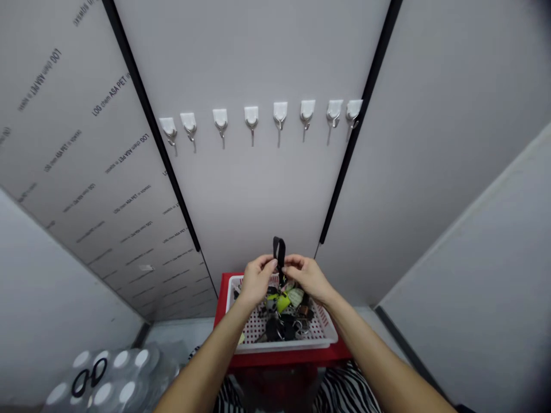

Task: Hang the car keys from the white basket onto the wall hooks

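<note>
My left hand (257, 279) and my right hand (306, 276) meet above a white perforated basket (322, 335), both pinched on a black strap loop (279, 251) that sticks up between the fingertips. The loop belongs to a key fob whose lower part is hidden by my fingers. The basket holds several keys and tags, among them a yellow-green tag (283, 302) and a pale green one (295, 296). On the grey wall panel above, a row of several white adhesive hooks (251, 118) hangs bare.
The basket rests on a red stool or table (284, 358) against the wall. Black vertical strips (150, 120) (365, 97) divide the wall panels. A wrapped pack of bottles with white caps (107, 381) lies at the lower left. Striped fabric (344, 393) shows below.
</note>
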Motion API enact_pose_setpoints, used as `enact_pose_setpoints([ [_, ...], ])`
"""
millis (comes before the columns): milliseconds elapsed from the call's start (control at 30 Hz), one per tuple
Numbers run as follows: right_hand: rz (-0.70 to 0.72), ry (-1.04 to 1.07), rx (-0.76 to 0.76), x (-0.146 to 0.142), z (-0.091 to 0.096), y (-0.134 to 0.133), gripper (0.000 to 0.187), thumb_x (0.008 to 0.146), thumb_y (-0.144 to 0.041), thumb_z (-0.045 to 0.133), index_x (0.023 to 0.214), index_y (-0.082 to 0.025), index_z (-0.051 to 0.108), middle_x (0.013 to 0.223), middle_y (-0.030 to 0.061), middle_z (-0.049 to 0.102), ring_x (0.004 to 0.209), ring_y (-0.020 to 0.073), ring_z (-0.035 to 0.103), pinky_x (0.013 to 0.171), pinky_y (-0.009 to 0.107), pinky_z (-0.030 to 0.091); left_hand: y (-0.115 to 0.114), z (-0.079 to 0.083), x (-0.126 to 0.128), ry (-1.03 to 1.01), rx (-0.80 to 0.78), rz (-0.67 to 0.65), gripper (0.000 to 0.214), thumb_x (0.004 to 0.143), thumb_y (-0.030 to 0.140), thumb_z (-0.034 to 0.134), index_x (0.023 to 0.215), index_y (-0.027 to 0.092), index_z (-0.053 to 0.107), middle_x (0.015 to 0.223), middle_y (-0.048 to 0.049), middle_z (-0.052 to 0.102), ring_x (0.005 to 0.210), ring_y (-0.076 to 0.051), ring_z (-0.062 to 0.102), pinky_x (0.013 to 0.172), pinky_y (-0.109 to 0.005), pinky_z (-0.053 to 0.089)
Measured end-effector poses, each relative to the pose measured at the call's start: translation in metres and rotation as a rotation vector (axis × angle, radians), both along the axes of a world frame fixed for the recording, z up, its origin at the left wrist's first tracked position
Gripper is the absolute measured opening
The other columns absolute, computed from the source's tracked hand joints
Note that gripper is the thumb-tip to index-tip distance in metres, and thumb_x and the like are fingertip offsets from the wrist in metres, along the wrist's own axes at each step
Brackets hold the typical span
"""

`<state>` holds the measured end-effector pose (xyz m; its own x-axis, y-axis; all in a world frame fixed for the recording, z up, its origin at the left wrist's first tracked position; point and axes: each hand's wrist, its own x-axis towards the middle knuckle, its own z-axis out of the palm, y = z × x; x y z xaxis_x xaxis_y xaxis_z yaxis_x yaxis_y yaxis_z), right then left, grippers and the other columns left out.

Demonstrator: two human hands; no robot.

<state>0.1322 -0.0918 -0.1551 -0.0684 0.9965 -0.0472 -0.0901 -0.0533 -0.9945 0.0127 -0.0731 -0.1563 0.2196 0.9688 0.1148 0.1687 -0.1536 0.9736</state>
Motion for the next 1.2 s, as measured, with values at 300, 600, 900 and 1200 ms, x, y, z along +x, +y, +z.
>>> enact_pose_setpoints([
  [300, -0.048, 0.08, 0.164, -0.012, 0.052, 0.015, 0.018, 0.053, -0.017, 0.052, 0.071, -0.013, 0.052, 0.06, -0.0024, 0.052, 0.054, 0.0059, 0.044, 0.052, 0.02, 0.035, 0.008, 0.059, -0.012, -0.13, 0.038, 0.046, 0.022, 0.062, 0.025, 0.045, 0.076, 0.011, 0.056, 0.054, 0.001, 0.051, 0.05, -0.006, 0.043, 0.047, -0.017, 0.032],
  [600, 0.001, 0.151, 0.26, -0.052, 0.102, 0.035, 0.018, 0.052, -0.015, 0.052, 0.07, -0.013, 0.049, 0.056, -0.0028, 0.051, 0.054, 0.0071, 0.048, 0.05, 0.019, 0.035, 0.018, 0.108, -0.037, -0.244, 0.128, 0.156, 0.02, 0.061, 0.026, 0.047, 0.072, 0.011, 0.054, 0.055, 0.0014, 0.05, 0.049, -0.005, 0.042, 0.045, -0.016, 0.032],
  [900, 0.045, 0.224, 0.323, -0.118, 0.157, 0.076, 0.018, 0.053, -0.019, 0.051, 0.07, -0.014, 0.049, 0.056, -0.0028, 0.05, 0.047, 0.005, 0.044, 0.042, 0.017, 0.032, 0.054, 0.163, -0.09, -0.344, 0.226, 0.316, 0.02, 0.054, 0.029, 0.053, 0.063, 0.011, 0.053, 0.049, 0.0036, 0.046, 0.043, -0.003, 0.04, 0.041, -0.015, 0.03],
  [1200, -0.111, 0.247, 0.3, -0.169, 0.181, 0.116, 0.027, 0.052, -0.017, 0.049, 0.079, -0.013, 0.046, 0.056, -0.0026, 0.049, 0.046, 0.0051, 0.043, 0.045, 0.018, 0.035, 0.084, 0.202, -0.122, -0.28, 0.189, 0.398, 0.013, 0.058, 0.022, 0.049, 0.057, 0.01, 0.05, 0.04, 0.0049, 0.044, 0.034, -0.002, 0.036, 0.039, -0.016, 0.029],
])
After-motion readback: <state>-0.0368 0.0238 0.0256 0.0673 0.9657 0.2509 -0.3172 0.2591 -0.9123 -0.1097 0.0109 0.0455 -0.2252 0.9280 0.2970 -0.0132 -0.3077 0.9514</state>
